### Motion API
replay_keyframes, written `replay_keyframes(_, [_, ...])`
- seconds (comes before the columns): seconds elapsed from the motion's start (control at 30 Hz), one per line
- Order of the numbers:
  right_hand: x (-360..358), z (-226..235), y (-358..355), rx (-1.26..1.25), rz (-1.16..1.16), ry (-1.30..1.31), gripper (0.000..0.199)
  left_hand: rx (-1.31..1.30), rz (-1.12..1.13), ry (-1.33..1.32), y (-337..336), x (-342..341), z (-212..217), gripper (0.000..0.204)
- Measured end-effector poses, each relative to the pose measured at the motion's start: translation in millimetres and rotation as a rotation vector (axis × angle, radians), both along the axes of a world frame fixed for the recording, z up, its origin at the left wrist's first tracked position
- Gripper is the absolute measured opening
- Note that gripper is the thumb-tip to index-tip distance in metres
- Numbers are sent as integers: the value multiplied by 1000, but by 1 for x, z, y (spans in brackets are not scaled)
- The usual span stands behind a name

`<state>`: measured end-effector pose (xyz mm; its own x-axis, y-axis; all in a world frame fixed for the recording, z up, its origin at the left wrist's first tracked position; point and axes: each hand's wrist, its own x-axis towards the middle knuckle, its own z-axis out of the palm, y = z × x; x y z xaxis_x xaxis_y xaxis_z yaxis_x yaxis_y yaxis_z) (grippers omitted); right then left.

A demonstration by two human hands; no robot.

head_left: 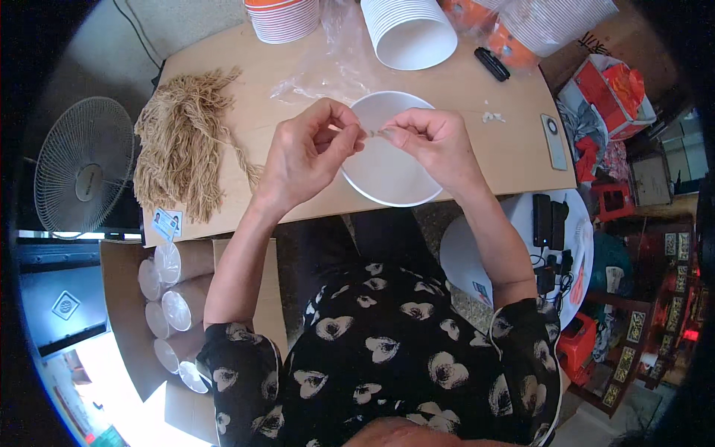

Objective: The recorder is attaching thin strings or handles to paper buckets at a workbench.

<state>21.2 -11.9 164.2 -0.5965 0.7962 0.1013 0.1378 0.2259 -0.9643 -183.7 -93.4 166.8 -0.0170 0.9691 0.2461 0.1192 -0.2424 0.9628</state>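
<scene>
My left hand [313, 153] and my right hand [439, 145] come close together over a round white tub [395, 182] at the table's near edge. Both hands are closed in a pinch. Between the fingertips runs a small pale strand-like piece [372, 134], too small to name for certain. Only a short bit of it shows; the fingers cover the rest. To the left of my left hand lies a big bundle of tan twisted cords [182, 141], one loose cord trailing toward my left wrist.
Stacked white paper tubs [410, 37] and a clear plastic bag [324, 71] lie at the back. A black object [491, 65], white scraps [492, 117] and a phone [553, 141] sit at right. Left are a fan [86, 167] and a carton [123, 298] of wrapped cups.
</scene>
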Motion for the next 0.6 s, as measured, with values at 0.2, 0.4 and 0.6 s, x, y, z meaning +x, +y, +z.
replay_keyframes(0.2, [0,-4,2,40,-8,-29,11,-13,-4,-61,-1,-1,0,12])
replay_keyframes(0.4, [0,-6,3,59,-9,-18,10,-56,-50,-130,1,-2,-1,11])
replay_keyframes(0.6, [-4,0,-4,77,-76,56,9,-42,-47,-137,0,-3,-7,10])
